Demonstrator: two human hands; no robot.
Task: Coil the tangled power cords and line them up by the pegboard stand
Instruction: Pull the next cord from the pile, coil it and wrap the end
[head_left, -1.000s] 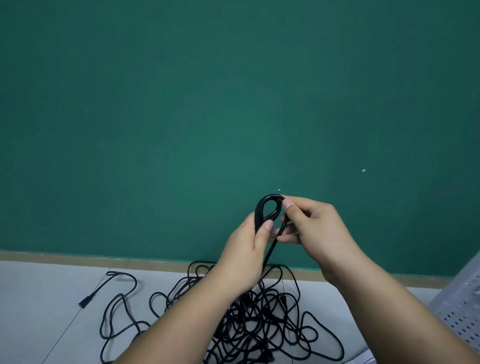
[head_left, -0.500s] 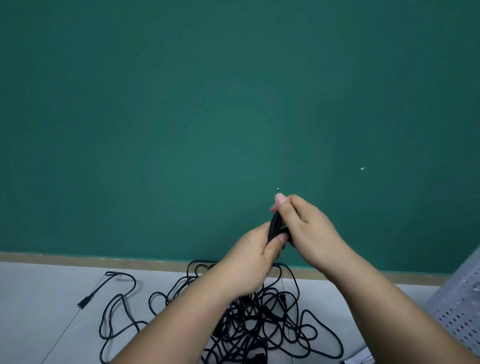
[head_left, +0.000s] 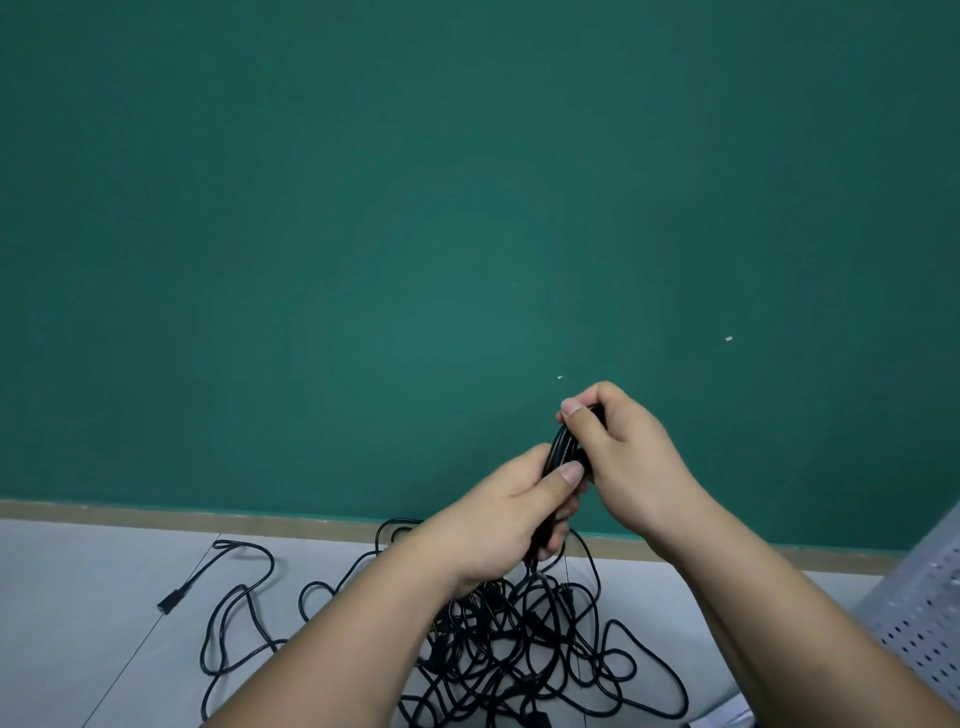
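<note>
Before a green wall (head_left: 363, 208), the left hand (head_left: 498, 519) and right hand (head_left: 628, 457), held up together, grip a folded black cord bundle (head_left: 563, 449), seemingly several loops thick, above the tangled cords (head_left: 519, 639) on the floor (head_left: 78, 597).

A flat, dark green wall (head_left: 363, 208) fills most of the view, from the far left to the far right. Two small white specks sit on it right of centre: one (head_left: 728, 339) higher and further right, the other (head_left: 560, 377) lower and to its left. Along the foot of the wall runs a narrow tan skirting strip (head_left: 156, 512). Below it lies a pale grey floor (head_left: 78, 623), crossed on the left by a thin dark seam (head_left: 135, 656) slanting towards the near left. A pale scrap (head_left: 727, 713) at the near right edge is too cut off to identify.
</note>
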